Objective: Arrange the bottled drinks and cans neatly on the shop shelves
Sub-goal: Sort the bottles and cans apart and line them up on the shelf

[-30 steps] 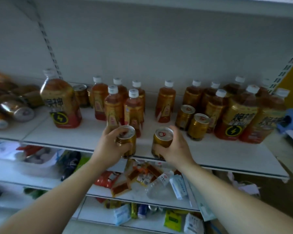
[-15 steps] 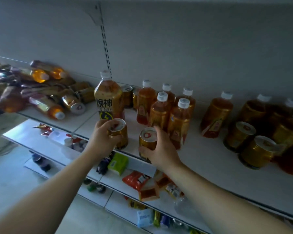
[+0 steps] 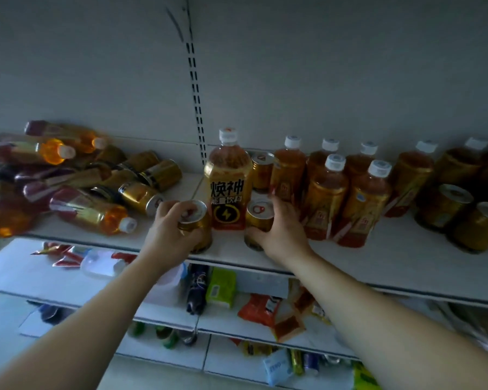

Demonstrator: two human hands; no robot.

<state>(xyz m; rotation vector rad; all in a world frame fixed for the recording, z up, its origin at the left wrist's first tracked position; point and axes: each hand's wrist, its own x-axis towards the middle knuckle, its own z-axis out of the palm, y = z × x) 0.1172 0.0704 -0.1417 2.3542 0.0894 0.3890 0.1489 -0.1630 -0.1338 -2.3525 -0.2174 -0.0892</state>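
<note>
Holding a gold can each, both hands are at the near edge of the shelf [image 3: 350, 266]. The left hand [image 3: 166, 235] has its fingers and thumb curled round the left can [image 3: 201, 233], with fingertips over the can's top. This can is upright, just left of the big bottle [image 3: 228, 187]. The right hand [image 3: 283, 235] wraps round the right can [image 3: 258, 220] from the right side. That can is upright too, just right of the big bottle, so the bottle stands between the two cans. It is hard to tell if the cans sit on the shelf or hang just above it. The big bottle stands upright, with a white cap and a yellow bolt sign on its label. Behind the right can, a back can [image 3: 262, 171] stands far on the shelf. To the right, small bottles [image 3: 324, 198] with white caps stand close together in rows. Further right, more cans [image 3: 445, 204] stand near dark bottles. On the left, a pile [image 3: 90, 209] of bottles and cans lies tipped over. Below, the lower shelves [image 3: 26, 271] hold packets [image 3: 261, 308]
</note>
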